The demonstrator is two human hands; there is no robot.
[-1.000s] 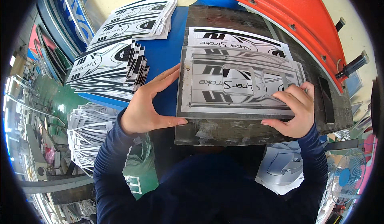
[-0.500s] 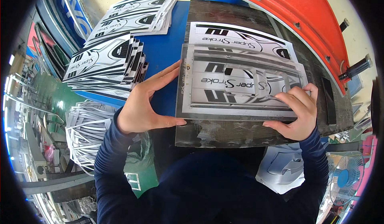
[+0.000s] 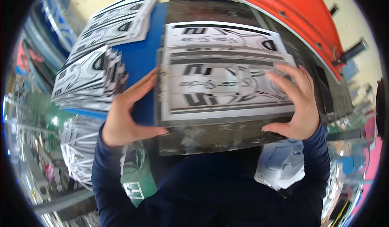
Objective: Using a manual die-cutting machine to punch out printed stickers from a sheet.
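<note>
A clear plastic template (image 3: 202, 120) lies over printed black-and-white sheets (image 3: 227, 36) on a dark, scuffed board (image 3: 202, 142). My left hand (image 3: 127, 119) is at the template's left edge, thumb by the lower corner, fingers stretched along the side, gripping it. My right hand (image 3: 296, 105) has its fingers bent but spread over the template's right part, fingertips on or just above it, thumb near the front edge. Motion blur hides whether those fingertips touch.
Stacks of printed sheets (image 3: 77, 73) lie on a blue surface (image 3: 144, 53) at left. A bundle of paper strips (image 3: 77, 146) is below. A red curved fixture (image 3: 304, 20) with black handles borders the board at right. Loose white sheets (image 3: 279, 166) and a fan (image 3: 346, 164) are lower right.
My right hand's fingers have moved up across the template and spread apart. My left hand stays at the same edge. The whole view has shifted and blurred, the board appearing further left.
</note>
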